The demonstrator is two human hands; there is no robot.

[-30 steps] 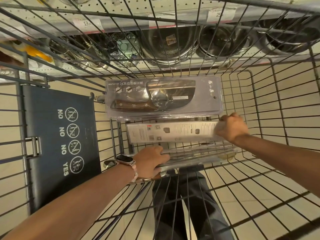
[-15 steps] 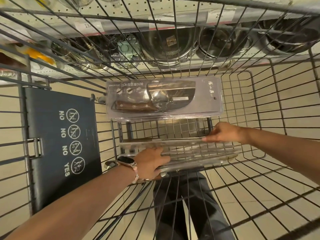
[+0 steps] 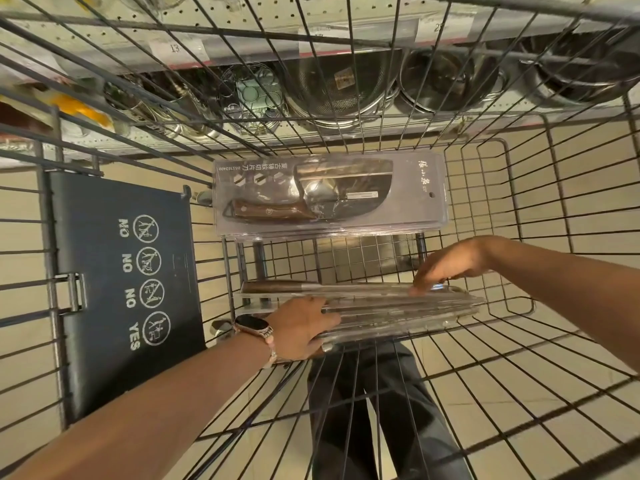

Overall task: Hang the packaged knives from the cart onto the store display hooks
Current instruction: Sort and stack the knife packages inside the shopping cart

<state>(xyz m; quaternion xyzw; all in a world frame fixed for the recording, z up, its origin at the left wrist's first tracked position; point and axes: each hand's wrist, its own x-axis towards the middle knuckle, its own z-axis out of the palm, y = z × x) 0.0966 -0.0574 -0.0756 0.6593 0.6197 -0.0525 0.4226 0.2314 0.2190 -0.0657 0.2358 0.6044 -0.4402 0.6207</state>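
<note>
Fingers of left hand [image 3: 300, 326] clasp knife packs [image 3: 381, 306] in cart [image 3: 519, 216]; right hand [image 3: 446, 268] fingers relaxed, touching top.

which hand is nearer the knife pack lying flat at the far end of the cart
Right. The right hand rests fingertips on the stack of packs just below the flat knife pack's right end; the left hand grips that stack's near left edge, farther away.

Wire cart [image 3: 519, 209], flat packaged knife [image 3: 329, 195], stack of packaged knives [image 3: 398, 310] inside
</note>
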